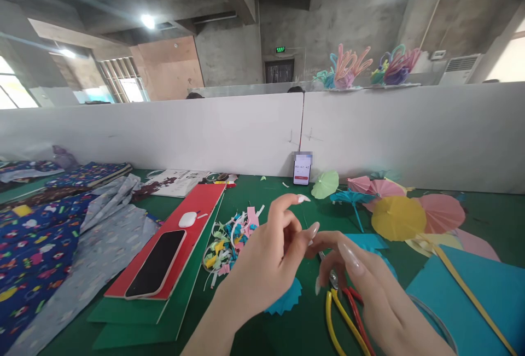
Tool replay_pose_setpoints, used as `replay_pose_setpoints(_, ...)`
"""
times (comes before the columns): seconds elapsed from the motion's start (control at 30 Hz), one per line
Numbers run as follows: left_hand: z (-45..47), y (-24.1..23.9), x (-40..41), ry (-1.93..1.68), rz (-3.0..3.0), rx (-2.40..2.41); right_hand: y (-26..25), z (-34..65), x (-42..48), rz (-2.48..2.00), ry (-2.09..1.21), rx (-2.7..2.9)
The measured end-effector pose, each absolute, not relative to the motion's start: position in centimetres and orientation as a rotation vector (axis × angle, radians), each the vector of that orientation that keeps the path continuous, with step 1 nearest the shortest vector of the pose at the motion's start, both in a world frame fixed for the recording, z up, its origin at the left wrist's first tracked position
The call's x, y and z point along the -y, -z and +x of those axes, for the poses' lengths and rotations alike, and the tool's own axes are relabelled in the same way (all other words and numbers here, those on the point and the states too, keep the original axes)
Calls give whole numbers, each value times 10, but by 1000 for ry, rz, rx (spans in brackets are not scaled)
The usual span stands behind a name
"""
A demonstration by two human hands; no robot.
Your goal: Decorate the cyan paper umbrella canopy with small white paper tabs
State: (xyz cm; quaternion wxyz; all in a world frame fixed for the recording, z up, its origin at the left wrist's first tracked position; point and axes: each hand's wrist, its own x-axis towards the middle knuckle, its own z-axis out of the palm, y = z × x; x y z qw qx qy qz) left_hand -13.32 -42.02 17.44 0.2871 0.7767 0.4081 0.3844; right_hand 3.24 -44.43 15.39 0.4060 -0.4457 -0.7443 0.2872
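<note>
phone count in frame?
2. A dark phone lies face up on the red sheet at left. A lit phone stands against the white partition at centre. Others could be hidden under the fabric.

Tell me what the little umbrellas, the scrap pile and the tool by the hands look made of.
Little umbrellas: likely thin matte paper, judging by the pleated, flat-coloured canopies. Scrap pile: seemingly cut paper strips, curled, in mixed colours. Tool beside the right hand: shiny, metal-looking head; glossy yellow and red grips, probably plastic or rubber coating.
</note>
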Motion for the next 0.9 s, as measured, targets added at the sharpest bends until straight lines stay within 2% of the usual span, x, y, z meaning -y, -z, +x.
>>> replay_pose_setpoints(0.37, -129, -169, 418, -1017, 2198, -1048, -163, 20, 444, -1097, -654, 1863)
replay_pose_setpoints(0.9, -130, -165, 413, -1039, 2256, -993, -156, 30, 445, -1112, -757, 1929)
